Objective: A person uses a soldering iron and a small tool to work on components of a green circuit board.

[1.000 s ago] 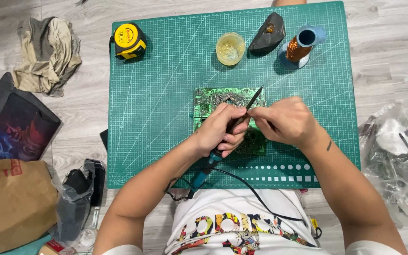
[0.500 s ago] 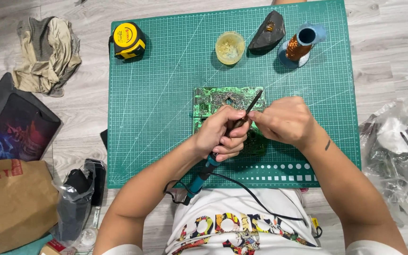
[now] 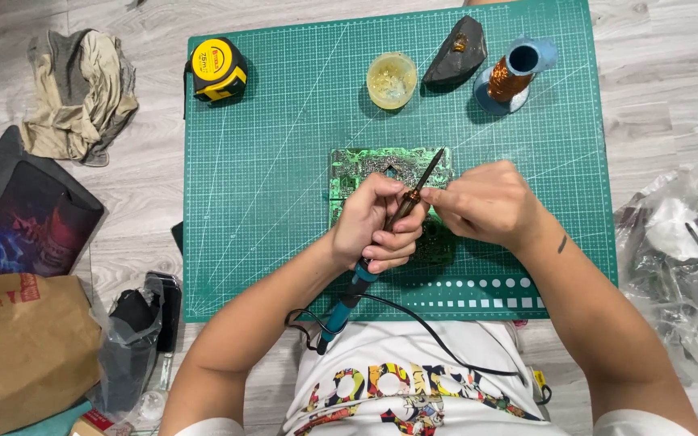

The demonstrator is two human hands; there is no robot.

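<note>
The left hand (image 3: 375, 220) is wrapped in a fist around a soldering iron (image 3: 388, 228), whose dark tip points toward 1 o'clock over a green circuit board (image 3: 365, 165). The right hand (image 3: 486, 202) sits just at 3 o'clock of the left, its fingertips pinched together right at the iron's shaft; whether they grip anything I cannot tell. The board lies mid-way on a green cutting mat (image 3: 268, 194). At 12 o'clock stand a small yellowish pot (image 3: 391, 79), a dark grey lump (image 3: 456, 55) and a copper wire spool (image 3: 515, 74). A yellow tape measure (image 3: 217, 68) rests at 10 o'clock.
</note>
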